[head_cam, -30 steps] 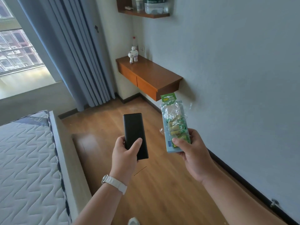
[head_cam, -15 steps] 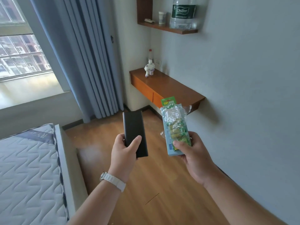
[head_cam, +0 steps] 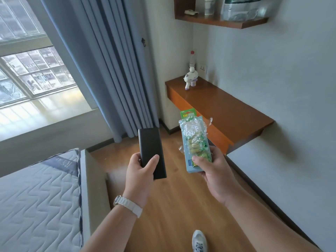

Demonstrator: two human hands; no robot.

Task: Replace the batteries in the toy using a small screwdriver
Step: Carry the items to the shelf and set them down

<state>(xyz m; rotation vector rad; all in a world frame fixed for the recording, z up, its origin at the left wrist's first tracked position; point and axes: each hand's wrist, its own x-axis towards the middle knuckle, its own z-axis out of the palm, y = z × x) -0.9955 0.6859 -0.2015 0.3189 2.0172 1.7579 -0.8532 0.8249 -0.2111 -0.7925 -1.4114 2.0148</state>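
Note:
My left hand [head_cam: 141, 170] grips a flat black rectangular case [head_cam: 151, 151] by its lower end, thumb across its face. My right hand [head_cam: 211, 170] holds a pale blue flat box with a green pack of batteries [head_cam: 195, 142] in crinkled clear wrap on top, thumb pressing the pack. A small white and purple toy figure [head_cam: 190, 79] stands on the far end of the wall-mounted wooden desk [head_cam: 227, 110], ahead of both hands. No screwdriver is visible.
A bed with a quilted mattress [head_cam: 36, 197] fills the left side. Blue curtains [head_cam: 109, 70] hang by the window. A wall shelf [head_cam: 221, 20] holds a large water bottle. A spray bottle [head_cam: 192, 58] stands behind the toy. My shoe [head_cam: 199, 240] is on the wooden floor.
The view has moved forward and tilted up. The desk and toy are nearer and larger. Both hands keep the same hold on their items.

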